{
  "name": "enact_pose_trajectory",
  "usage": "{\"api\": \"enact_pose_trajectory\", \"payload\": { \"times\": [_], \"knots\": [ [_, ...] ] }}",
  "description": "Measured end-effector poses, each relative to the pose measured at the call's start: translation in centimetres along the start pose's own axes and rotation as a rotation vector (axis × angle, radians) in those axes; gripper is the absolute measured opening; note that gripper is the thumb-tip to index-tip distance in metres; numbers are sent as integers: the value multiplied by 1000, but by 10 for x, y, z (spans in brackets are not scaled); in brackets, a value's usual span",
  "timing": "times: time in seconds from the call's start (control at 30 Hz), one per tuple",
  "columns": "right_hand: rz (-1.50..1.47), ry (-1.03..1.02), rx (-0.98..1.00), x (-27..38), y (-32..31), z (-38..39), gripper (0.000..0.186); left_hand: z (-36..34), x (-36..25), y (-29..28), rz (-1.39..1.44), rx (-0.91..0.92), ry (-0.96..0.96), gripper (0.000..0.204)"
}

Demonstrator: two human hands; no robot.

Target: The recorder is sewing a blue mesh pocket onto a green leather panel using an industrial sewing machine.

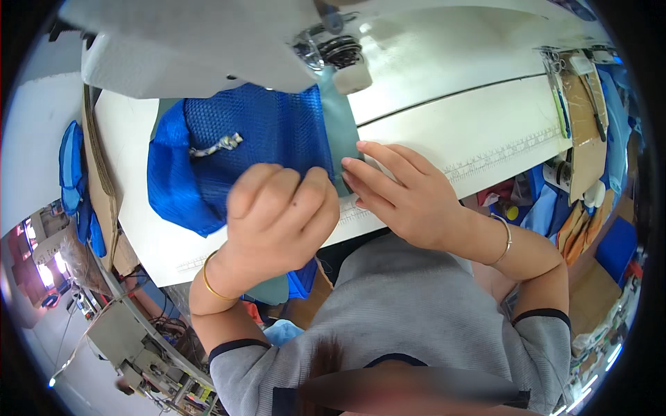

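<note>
A blue mesh bag (263, 125) lies under the white sewing machine head (187, 41), with a speckled knotted cord (225, 144) on it. Along its right side runs a grey-teal fabric (340, 118). My left hand (281, 215) is curled closed on the lower part of the blue mesh fabric; its fingertips are largely hidden. Beside it, my right hand (409, 197) is open, fingers spread, fingertips resting on or at the edge of the teal fabric. The machine's needle area (319, 59) is above both hands.
The white table (451, 111) carries a printed ruler along its front edge. Scissors (551, 66) and tools lie on cardboard (576, 111) at the right, near hanging fabrics (610, 139). More blue fabric (73, 166) hangs at the left, above machinery (132, 347).
</note>
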State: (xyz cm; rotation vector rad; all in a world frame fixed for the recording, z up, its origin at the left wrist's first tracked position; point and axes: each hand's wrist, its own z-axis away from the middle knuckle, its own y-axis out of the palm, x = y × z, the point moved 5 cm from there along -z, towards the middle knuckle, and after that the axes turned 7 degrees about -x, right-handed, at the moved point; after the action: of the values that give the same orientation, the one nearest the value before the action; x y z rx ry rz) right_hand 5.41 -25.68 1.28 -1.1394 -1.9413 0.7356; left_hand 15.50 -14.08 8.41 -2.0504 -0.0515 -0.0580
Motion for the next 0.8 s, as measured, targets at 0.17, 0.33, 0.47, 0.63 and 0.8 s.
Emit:
{"api": "enact_pose_trajectory", "payload": {
  "times": [0.17,0.33,0.47,0.63,0.8],
  "knots": [
    [-16,0,6,-1,2,5,30,24,-13,29,51,76,41,29],
    [-74,-9,-11,-1,3,7,35,31,-19,35,38,46,15,24],
    [-79,-13,-28,-1,2,7,36,34,-21,35,-7,61,-4,24],
    [-62,-32,-25,-2,3,8,36,30,-23,35,-69,78,54,25],
    [-61,-28,-39,-3,3,10,35,25,-30,38,-103,113,149,27]
  ]
}}
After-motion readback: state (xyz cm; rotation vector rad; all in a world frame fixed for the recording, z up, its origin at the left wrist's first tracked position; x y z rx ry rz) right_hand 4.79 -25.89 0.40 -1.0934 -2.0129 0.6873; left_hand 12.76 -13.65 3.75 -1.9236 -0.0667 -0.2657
